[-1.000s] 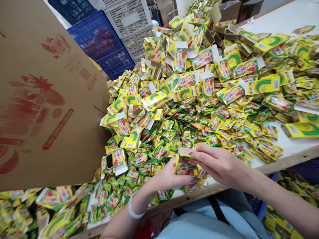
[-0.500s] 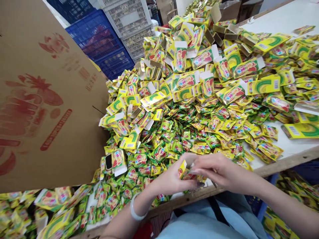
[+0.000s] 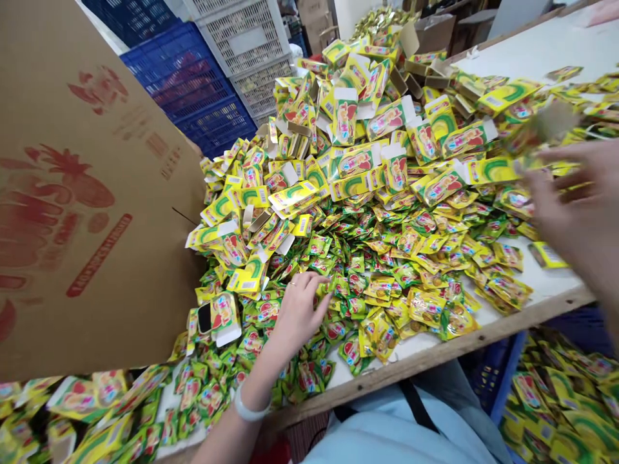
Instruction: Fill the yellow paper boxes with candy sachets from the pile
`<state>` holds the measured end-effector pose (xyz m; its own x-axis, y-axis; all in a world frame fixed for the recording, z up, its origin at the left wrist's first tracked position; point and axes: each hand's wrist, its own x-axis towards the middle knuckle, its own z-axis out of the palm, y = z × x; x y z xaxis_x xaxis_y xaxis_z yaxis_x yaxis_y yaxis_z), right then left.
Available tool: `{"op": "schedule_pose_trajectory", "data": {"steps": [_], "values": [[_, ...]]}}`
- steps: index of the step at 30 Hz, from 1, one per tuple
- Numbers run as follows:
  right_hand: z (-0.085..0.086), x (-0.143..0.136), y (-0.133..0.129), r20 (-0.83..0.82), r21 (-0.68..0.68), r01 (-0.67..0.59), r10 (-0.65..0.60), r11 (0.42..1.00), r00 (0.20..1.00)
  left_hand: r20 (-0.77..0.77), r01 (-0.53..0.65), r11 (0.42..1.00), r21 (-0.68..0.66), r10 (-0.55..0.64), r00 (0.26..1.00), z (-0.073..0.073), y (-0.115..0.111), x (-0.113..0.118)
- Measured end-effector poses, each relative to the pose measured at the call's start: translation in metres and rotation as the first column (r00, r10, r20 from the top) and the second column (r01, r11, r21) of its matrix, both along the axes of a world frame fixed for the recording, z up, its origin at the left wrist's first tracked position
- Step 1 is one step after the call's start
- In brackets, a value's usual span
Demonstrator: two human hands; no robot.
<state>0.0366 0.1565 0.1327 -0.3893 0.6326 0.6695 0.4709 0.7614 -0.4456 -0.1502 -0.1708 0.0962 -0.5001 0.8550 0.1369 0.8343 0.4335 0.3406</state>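
Note:
My left hand point(image 3: 298, 309) reaches over a heap of small green candy sachets point(image 3: 275, 309), its thumb and fingers apart and the fingertips at the sachets. A pale bangle circles that wrist. My right hand point(image 3: 573, 200) is at the right edge, blurred by motion, with its fingers apart and nothing visible between them. Just beyond its fingers is a blurred small carton point(image 3: 556, 122), apparently clear of the hand. Yellow sachets point(image 3: 425, 306) lie in front of me, to the right of the green ones. Filled yellow-green cartons point(image 3: 348, 161) are piled behind them.
A large printed cardboard box point(image 3: 97, 212) stands at the left. Blue crates point(image 3: 184, 77) and white crates point(image 3: 246, 45) are stacked behind. The wooden table edge point(image 3: 435, 351) runs before me. A blue crate point(image 3: 505, 380) of packs sits below right. A dark-screened device point(image 3: 204, 317) rests among the sachets.
My hands, together on a small carton before, are now apart. The left has moved left to the green sachets; the right has swung far right and up, and the carton is beyond it.

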Motion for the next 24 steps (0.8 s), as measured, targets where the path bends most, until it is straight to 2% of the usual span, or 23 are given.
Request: {"op": "schedule_pose_trajectory", "data": {"steps": [1, 2, 4, 7, 10, 14, 18, 21, 24], "values": [[-0.007, -0.012, -0.012, 0.059, -0.018, -0.143, 0.143, 0.990, 0.988, -0.026, 0.022, 0.999, -0.037, -0.023, 0.999, -0.001, -0.003, 0.000], [-0.018, -0.025, -0.029, 0.136, -0.072, -0.309, 0.316, 0.948, 0.939, -0.030, 0.056, 0.996, -0.070, -0.059, 0.998, -0.002, -0.006, 0.002], [-0.046, -0.047, -0.068, 0.326, -0.148, -0.512, 0.530, 0.846, 0.782, -0.011, 0.121, 0.988, -0.099, -0.122, 0.992, -0.003, -0.010, 0.012], [-0.080, -0.061, -0.109, 0.524, -0.246, -0.583, 0.612, 0.775, 0.592, 0.003, 0.168, 0.984, -0.065, -0.168, 0.986, -0.004, -0.009, 0.026], [-0.093, -0.053, -0.118, 0.584, -0.277, -0.587, 0.618, 0.761, 0.526, 0.000, 0.183, 0.982, -0.041, -0.183, 0.983, -0.008, 0.003, 0.027], [-0.097, -0.041, -0.117, 0.617, -0.213, -0.618, 0.595, 0.756, 0.515, -0.092, 0.137, 0.980, -0.147, -0.152, 0.984, -0.023, 0.035, 0.020], [-0.110, -0.038, -0.112, 0.474, -0.258, -0.600, 0.641, 0.757, 0.604, -0.270, -0.060, 0.960, -0.275, -0.017, 0.963, -0.036, 0.067, 0.024], [-0.118, -0.036, -0.102, 0.276, -0.383, -0.621, 0.727, 0.683, 0.629, -0.272, -0.114, 0.958, -0.262, 0.040, 0.961, -0.038, 0.073, 0.022], [-0.117, -0.031, -0.092, 0.052, -0.475, -0.658, 0.765, 0.584, 0.642, -0.141, -0.095, 0.984, -0.153, 0.074, 0.987, -0.031, 0.064, 0.009]]}}
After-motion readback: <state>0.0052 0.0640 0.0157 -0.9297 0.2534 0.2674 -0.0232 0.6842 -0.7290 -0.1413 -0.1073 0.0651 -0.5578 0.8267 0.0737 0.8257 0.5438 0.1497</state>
